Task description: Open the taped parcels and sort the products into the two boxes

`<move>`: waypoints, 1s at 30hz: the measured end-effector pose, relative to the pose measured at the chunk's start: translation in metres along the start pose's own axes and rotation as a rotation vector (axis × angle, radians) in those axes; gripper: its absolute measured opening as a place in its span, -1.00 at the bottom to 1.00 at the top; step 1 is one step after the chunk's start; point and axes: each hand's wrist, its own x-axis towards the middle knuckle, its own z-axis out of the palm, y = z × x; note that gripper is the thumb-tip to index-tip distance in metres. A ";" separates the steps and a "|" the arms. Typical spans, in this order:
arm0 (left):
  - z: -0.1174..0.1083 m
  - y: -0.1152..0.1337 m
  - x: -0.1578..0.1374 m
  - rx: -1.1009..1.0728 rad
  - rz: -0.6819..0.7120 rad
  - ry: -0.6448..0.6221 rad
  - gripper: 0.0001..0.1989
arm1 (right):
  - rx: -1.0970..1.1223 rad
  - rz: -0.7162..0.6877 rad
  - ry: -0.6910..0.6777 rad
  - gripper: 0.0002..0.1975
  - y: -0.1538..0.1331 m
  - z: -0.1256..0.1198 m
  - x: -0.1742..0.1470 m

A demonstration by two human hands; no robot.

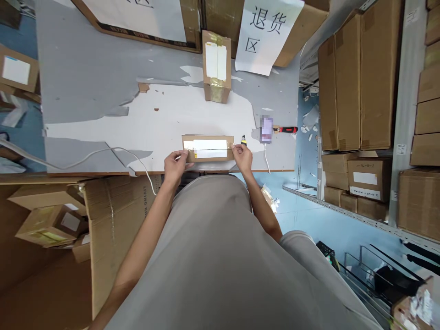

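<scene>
A long, narrow cardboard box (209,158) with a white label on top lies at the table's front edge. My left hand (176,164) grips its left end between thumb and fingers. At the opposite end, my right hand (242,157) pinches the box's corner. A small yellow and black tool (244,140), perhaps a utility knife, lies just beyond my right fingers and is partly covered by them. Further right are a phone (266,129) with a blurred screen and a red and black handle (288,129).
A taped carton (217,91) stands farther back, before larger boxes bearing printed sheets (264,34). A white cable (85,159) crosses the table's left side. Below left is a big open carton (120,220) with smaller boxes inside. Shelves of cartons (347,87) line the right.
</scene>
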 end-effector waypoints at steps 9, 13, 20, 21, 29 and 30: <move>0.010 -0.007 -0.002 0.019 0.003 0.027 -0.54 | -0.349 -0.160 -0.133 -0.39 -0.013 -0.019 -0.005; 0.011 -0.014 -0.001 0.011 -0.012 0.038 -0.54 | -0.470 -0.183 -0.194 -0.33 -0.021 -0.024 -0.002; 0.016 -0.016 0.008 0.021 -0.026 0.069 -0.48 | -0.581 -0.228 -0.255 -0.34 -0.030 -0.020 0.004; 0.016 -0.015 0.008 0.030 -0.021 0.067 -0.48 | -0.593 -0.234 -0.260 -0.33 -0.031 -0.019 0.004; 0.014 -0.007 0.000 0.022 0.037 0.059 -0.51 | -0.642 -0.238 -0.254 -0.27 -0.032 -0.014 0.006; 0.014 -0.007 0.000 0.028 0.042 0.056 -0.52 | -0.650 -0.236 -0.255 -0.28 -0.033 -0.014 0.006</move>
